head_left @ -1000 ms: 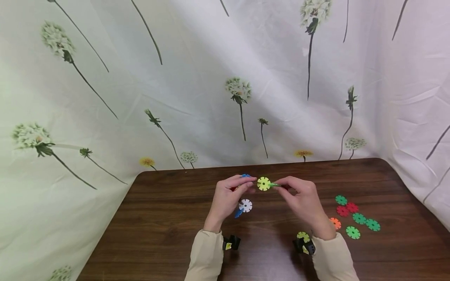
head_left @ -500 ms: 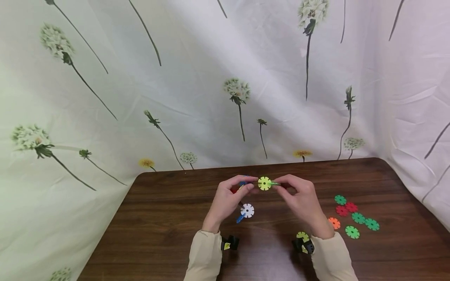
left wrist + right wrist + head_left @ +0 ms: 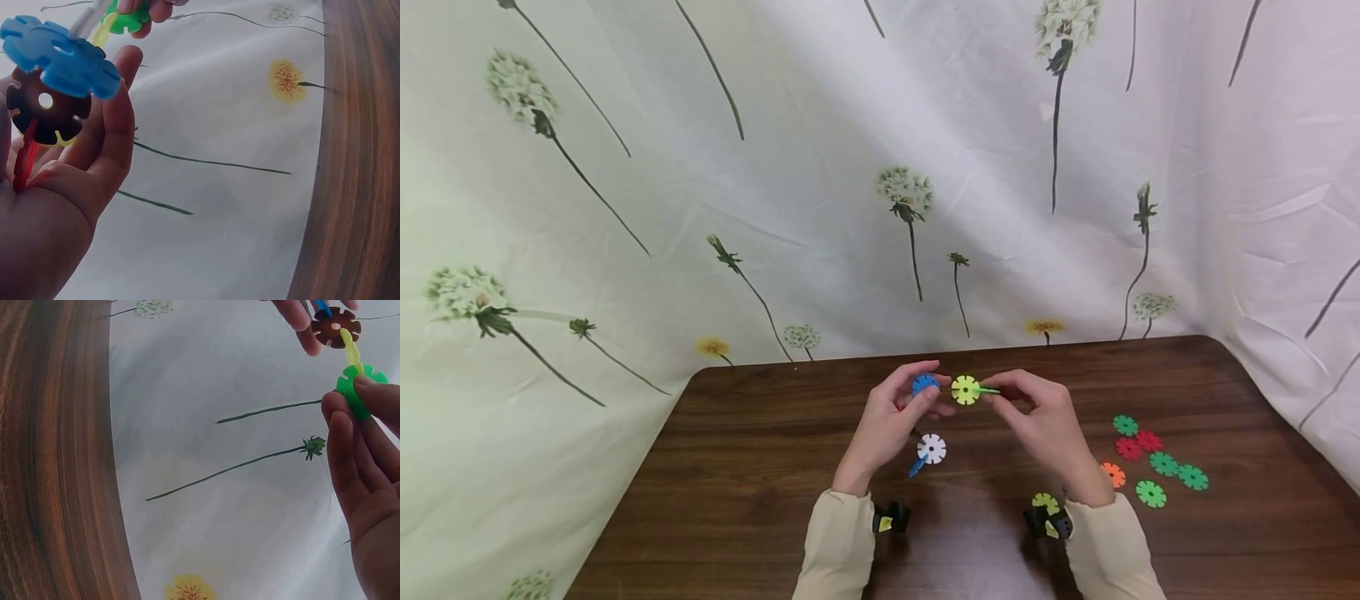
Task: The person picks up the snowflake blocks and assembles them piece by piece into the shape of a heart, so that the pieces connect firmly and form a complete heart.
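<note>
Both hands hold one chain of notched plastic discs above the table. With its thumb on a blue disc (image 3: 926, 384), my left hand (image 3: 891, 417) grips the left part. A brown disc (image 3: 47, 103) and a red disc (image 3: 25, 159) sit by its palm. Between the hands, a yellow disc (image 3: 966, 390) slots into a green disc (image 3: 353, 394), which my right hand (image 3: 1041, 412) pinches between thumb and fingers. In the right wrist view the yellow disc also meets the brown one. Below the left hand, a white disc (image 3: 932, 449) with another blue disc (image 3: 918, 465) appears to hang.
Loose discs lie on the dark wooden table (image 3: 760, 433) at right: several green (image 3: 1152, 493), some red (image 3: 1128, 448) and one orange (image 3: 1114, 475). A yellow-green disc (image 3: 1045, 502) lies by the right wrist camera. A flower-print cloth (image 3: 820, 208) hangs behind.
The left fingers have shifted and spread, so the upper blue disc now faces the head camera. The white disc has moved slightly right and down. The right hand keeps its pinch with little movement.
</note>
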`<act>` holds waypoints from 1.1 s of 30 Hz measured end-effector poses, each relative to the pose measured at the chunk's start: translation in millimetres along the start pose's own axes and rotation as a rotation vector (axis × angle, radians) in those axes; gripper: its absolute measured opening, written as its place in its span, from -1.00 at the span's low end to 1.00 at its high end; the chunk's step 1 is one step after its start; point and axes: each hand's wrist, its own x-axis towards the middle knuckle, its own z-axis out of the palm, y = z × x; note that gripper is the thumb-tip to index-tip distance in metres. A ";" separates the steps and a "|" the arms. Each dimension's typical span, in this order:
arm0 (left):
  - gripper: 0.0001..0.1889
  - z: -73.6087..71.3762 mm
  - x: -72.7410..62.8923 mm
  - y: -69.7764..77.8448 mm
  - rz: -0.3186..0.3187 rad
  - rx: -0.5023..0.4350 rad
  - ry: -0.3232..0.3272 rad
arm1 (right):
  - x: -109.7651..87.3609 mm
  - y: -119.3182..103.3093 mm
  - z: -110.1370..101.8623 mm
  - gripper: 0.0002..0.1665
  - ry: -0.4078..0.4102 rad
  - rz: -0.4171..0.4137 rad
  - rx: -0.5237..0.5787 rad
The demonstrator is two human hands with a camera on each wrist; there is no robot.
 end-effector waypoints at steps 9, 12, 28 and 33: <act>-0.63 -0.3 2.0 -1.4 -0.028 0.007 0.035 | 1.1 0.9 -3.4 -0.73 -0.059 0.066 0.013; -0.63 -0.5 2.9 -2.1 -0.024 0.001 0.041 | 0.3 3.5 -6.9 -0.73 -0.079 0.115 0.000; -0.64 -0.9 3.3 -4.1 -0.019 0.000 0.051 | -15.1 39.0 -74.5 -0.71 -0.042 0.317 -0.175; -0.64 -1.8 2.5 -3.8 -0.022 0.004 0.055 | -28.6 58.5 -110.1 -0.65 0.018 0.393 -0.254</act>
